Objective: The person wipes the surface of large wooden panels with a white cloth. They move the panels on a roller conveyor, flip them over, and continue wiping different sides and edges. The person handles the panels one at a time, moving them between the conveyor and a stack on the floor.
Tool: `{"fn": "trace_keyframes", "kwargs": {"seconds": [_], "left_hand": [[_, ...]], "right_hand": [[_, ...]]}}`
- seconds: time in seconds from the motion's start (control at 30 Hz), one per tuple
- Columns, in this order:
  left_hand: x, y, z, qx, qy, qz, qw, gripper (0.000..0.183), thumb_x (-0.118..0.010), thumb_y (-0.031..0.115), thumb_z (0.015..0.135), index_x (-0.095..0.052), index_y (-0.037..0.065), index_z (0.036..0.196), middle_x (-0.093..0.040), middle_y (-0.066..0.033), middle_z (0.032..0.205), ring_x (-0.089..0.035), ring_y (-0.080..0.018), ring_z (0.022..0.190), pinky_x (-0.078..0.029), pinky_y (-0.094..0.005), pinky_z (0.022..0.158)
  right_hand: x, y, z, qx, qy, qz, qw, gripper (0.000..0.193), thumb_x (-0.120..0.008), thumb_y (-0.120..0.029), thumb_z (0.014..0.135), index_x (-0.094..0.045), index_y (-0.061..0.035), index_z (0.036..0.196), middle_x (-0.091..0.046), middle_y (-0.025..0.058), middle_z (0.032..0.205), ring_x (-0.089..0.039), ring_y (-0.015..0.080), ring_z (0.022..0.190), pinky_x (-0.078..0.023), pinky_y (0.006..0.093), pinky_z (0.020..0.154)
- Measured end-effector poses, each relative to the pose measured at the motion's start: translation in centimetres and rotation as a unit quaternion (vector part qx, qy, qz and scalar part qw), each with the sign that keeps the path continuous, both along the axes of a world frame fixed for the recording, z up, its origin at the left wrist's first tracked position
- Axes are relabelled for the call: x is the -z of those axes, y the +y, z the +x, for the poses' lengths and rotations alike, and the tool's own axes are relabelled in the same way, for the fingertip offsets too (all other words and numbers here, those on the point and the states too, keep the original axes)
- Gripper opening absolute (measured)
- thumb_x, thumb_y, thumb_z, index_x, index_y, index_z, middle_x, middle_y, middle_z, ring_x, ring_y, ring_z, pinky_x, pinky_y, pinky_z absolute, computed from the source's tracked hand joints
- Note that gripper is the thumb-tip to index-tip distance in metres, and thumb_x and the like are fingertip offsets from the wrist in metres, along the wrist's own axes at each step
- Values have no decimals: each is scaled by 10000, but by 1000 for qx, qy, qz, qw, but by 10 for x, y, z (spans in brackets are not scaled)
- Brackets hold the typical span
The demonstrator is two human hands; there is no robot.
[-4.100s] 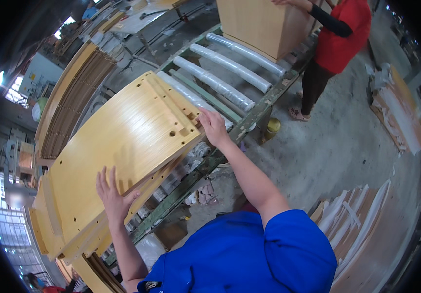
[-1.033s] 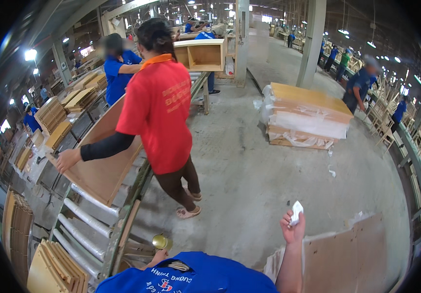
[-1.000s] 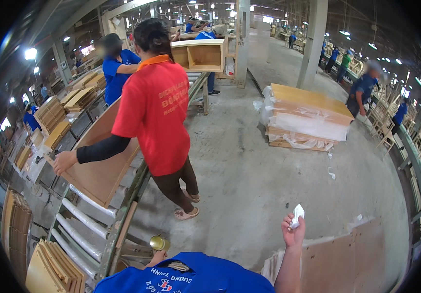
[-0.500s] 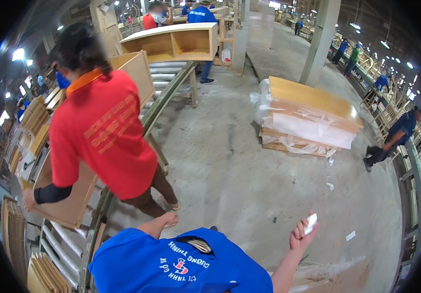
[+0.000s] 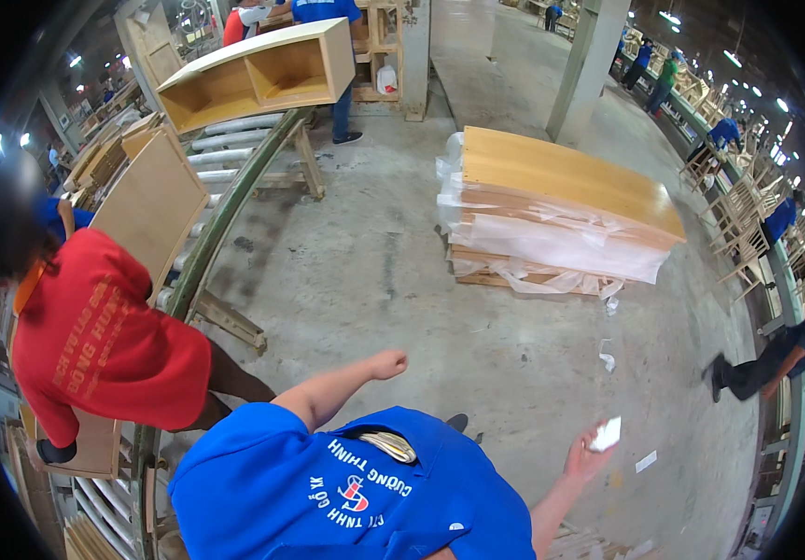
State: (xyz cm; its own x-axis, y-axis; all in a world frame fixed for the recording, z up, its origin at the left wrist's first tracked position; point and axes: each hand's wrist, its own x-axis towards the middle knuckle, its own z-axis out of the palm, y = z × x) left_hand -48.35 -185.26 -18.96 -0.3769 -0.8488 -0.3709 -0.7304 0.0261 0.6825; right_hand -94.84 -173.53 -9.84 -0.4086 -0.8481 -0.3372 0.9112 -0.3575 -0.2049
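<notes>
My left hand (image 5: pixel 390 364) is out in front of my blue shirt, its fingers curled into a loose fist. Nothing shows in it, and it touches nothing. Off to the right, my right hand (image 5: pixel 587 454) grips a small white piece of paper (image 5: pixel 607 434) between thumb and fingers. The paper sticks up past the fingertips. A folded bundle (image 5: pixel 388 445) pokes out of my shirt pocket.
A co-worker in a red shirt (image 5: pixel 113 327) stands close at left beside a roller conveyor (image 5: pixel 234 201) carrying wooden cabinets (image 5: pixel 258 75). A wrapped stack of wooden panels (image 5: pixel 561 210) lies ahead on the concrete floor. At the right edge walks a person in dark clothes (image 5: pixel 766 359).
My left hand has swung forward and right; my right hand has dropped slightly, still holding the paper. The stack looks nearer, and the red-shirted co-worker sits farther left in view.
</notes>
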Motion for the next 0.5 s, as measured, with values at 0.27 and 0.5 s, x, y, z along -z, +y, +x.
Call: {"fn": "trace_keyframes", "kwargs": {"seconds": [0.27, 0.5], "left_hand": [[-6, -21, -9, -163, 1, 142, 976, 286, -544, 268, 792, -625, 51, 961, -664, -162, 876, -630, -312, 823, -491, -407, 738], [-6, -53, 7, -269, -89, 239, 929, 308, -536, 296, 815, -624, 50, 978, -659, -188, 908, -629, -338, 861, -486, -428, 741]], "right_hand": [[-16, -260, -13, -285, -25, -73, 955, 449, -470, -392, 926, -448, -7, 1155, -553, 146, 937, -393, 113, 514, -283, 226, 397], [-23, -438, 48, -426, 43, -73, 901, 412, -406, -463, 953, -462, -56, 970, -494, 50, 741, -338, 75, 408, -240, 215, 361]]}}
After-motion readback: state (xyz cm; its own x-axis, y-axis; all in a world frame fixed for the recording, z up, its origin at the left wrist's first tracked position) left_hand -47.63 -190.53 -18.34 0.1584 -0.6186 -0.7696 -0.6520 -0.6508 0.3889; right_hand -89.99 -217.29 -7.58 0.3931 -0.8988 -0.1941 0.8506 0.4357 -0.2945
